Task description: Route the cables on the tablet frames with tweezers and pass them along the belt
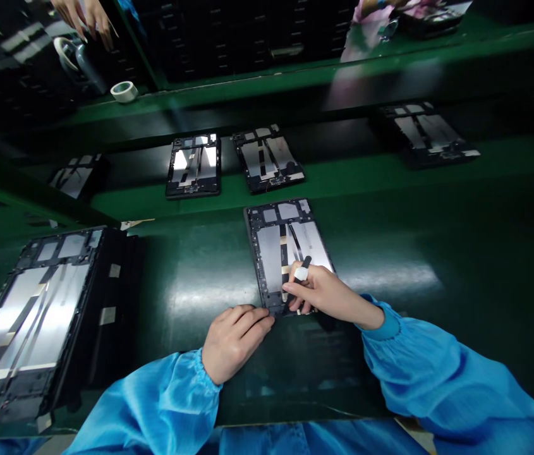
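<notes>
An open tablet chassis point(282, 246) with silver plates and dark cable strips lies on the green bench in front of me. My right hand point(326, 294) is closed round a thin dark pen-like tool point(301, 268) with a white band, its tip pressed at the chassis's near edge. My left hand point(232, 340) rests with fingers curled on the bench, its fingertips touching the near left corner of the chassis. Both arms wear blue sleeves.
A stack of similar chassis point(34, 316) sits at the left. Two more chassis point(194, 164) point(269, 157) lie on the conveyor belt beyond, another point(425, 134) further right. A tape roll point(124, 91) stands on the far shelf, near another person's hands point(84, 19).
</notes>
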A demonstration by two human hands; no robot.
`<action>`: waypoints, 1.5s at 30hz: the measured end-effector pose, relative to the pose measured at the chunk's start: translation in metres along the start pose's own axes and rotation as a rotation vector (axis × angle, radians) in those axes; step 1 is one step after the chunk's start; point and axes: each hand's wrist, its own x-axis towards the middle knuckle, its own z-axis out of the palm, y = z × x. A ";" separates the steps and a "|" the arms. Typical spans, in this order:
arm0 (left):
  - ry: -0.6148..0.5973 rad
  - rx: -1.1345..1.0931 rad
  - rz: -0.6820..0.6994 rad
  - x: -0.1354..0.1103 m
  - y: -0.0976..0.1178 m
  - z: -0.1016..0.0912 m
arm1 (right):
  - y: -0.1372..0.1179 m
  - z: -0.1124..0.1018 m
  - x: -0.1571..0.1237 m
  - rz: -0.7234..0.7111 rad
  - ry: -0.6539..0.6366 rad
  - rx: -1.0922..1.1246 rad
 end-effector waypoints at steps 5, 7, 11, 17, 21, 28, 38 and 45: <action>-0.009 0.022 -0.002 0.000 0.000 -0.001 | 0.000 0.000 0.000 0.000 0.003 -0.006; -0.020 0.051 0.014 0.000 0.001 -0.002 | 0.000 0.000 0.000 0.000 0.007 -0.008; -0.097 0.179 0.081 0.000 0.004 -0.006 | -0.002 0.002 0.000 -0.002 0.007 -0.020; -0.154 0.166 0.043 0.001 0.005 -0.004 | -0.001 -0.008 -0.012 -0.036 0.095 -0.011; -0.117 0.095 0.022 0.002 0.003 -0.001 | 0.009 -0.017 -0.028 -0.100 0.184 -0.073; -0.081 0.097 0.005 -0.001 0.002 0.000 | 0.021 -0.015 -0.032 -0.150 0.188 -0.193; -0.114 0.175 0.050 0.000 0.005 0.001 | 0.025 -0.012 -0.029 -0.125 0.197 -0.100; -0.135 0.200 0.040 0.002 0.005 0.000 | 0.018 -0.011 -0.031 -0.106 0.198 -0.122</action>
